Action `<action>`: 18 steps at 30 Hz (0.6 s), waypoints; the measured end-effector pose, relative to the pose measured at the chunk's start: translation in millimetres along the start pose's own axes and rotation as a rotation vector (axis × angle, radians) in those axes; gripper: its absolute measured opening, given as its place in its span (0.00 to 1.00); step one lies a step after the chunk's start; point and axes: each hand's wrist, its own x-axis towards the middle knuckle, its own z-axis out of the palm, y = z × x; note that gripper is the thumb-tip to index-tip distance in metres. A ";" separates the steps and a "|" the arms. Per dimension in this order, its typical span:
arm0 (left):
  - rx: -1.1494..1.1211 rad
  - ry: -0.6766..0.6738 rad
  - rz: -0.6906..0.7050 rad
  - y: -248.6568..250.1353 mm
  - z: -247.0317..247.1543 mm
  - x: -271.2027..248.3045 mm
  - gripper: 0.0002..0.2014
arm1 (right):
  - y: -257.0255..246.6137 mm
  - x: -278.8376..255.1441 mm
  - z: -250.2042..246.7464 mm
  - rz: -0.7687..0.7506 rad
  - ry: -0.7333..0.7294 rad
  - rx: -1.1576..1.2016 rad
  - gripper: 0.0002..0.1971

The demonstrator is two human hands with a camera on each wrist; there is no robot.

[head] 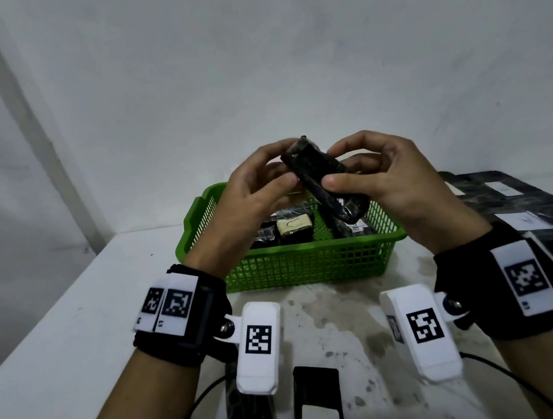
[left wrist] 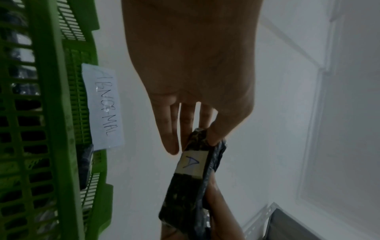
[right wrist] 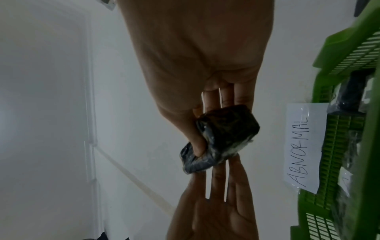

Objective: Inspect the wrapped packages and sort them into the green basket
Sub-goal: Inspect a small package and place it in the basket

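Both hands hold one long black wrapped package [head: 325, 183] above the green basket [head: 309, 264]. My left hand [head: 258, 183] pinches its upper end between thumb and fingers. My right hand [head: 367, 168] grips its lower half, thumb across the front. In the left wrist view the package [left wrist: 185, 191] carries a pale label marked "A" [left wrist: 190, 164]. The right wrist view shows the package's blunt end [right wrist: 224, 136] under my right thumb. Several wrapped packages [head: 296, 227] lie inside the basket, one with a pale label.
A white paper reading "ABNORMAL" [left wrist: 103, 105] is taped to the basket's outer wall. More black packages with white labels [head: 508, 203] lie on the table at the right. Two black packages [head: 316, 408] lie near the front edge. White walls stand close behind and left.
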 end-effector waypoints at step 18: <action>0.242 0.008 0.216 7.9 11.4 -3.3 0.29 | -1.9 -2.0 9.0 0.181 -0.011 0.129 0.25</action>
